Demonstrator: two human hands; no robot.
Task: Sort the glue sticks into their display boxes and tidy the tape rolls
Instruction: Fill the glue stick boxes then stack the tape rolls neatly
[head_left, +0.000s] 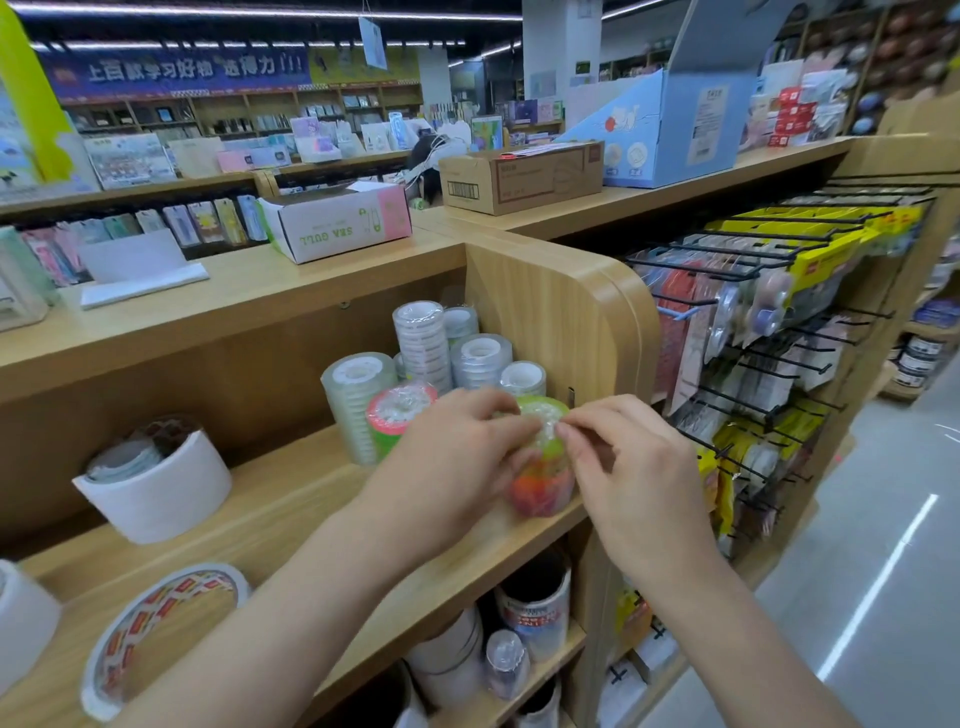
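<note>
Left hand and right hand both grip the wrapped multicolour tape stack, upright at the wooden shelf front edge, clear tape stacks behind.

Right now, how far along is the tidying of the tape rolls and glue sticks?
Looks done: clear tape stacks stand upright in the shelf's back corner. In hand: the left hand and right hand both grip a shrink-wrapped multicoloured tape stack at the shelf front edge. Left: the wide patterned roll lies loose further left. No glue sticks or their display boxes are identifiable.
</note>
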